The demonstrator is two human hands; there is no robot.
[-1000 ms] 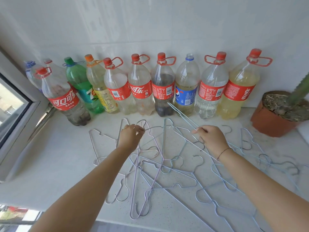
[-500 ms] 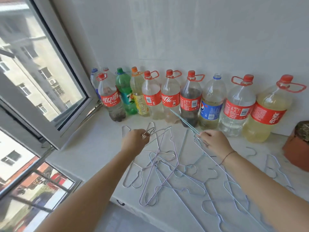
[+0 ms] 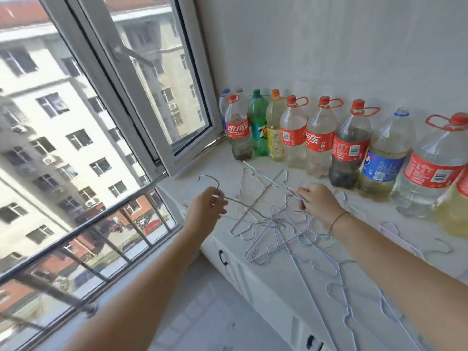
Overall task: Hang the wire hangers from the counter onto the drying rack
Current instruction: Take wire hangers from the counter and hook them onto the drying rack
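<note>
A: Where are the hands in the frame?
B: Both sit near the centre. The left hand [image 3: 206,211] is left of centre, its fingers pinched around the neck of a grey wire hanger [image 3: 235,202] whose hook curls up just above the thumb. That hanger is lifted at the hook end, while its far end runs right into the tangle.

A: And the other one?
B: The right hand [image 3: 317,201] is right of centre, fingers curled closed on a pale blue hanger [image 3: 263,177] that slants up and left toward the bottles. A thin cord band circles that wrist.

A: Where is the rest of the wire?
B: A heap of hangers [image 3: 276,234] lies crossed on the white counter [image 3: 417,231], spreading from the centre down to the lower right. Several overhang the counter's front edge, above cabinet doors with dark handles.

A: Anything behind them?
B: A row of plastic bottles [image 3: 316,138] stands against the wall across the right half, mostly red-labelled, one green, one blue-labelled. An open window [image 3: 157,102] fills the upper left, with a railing [image 3: 83,231] at lower left and apartment blocks beyond. Which wires in the heap touch the two held ones cannot be told.
</note>
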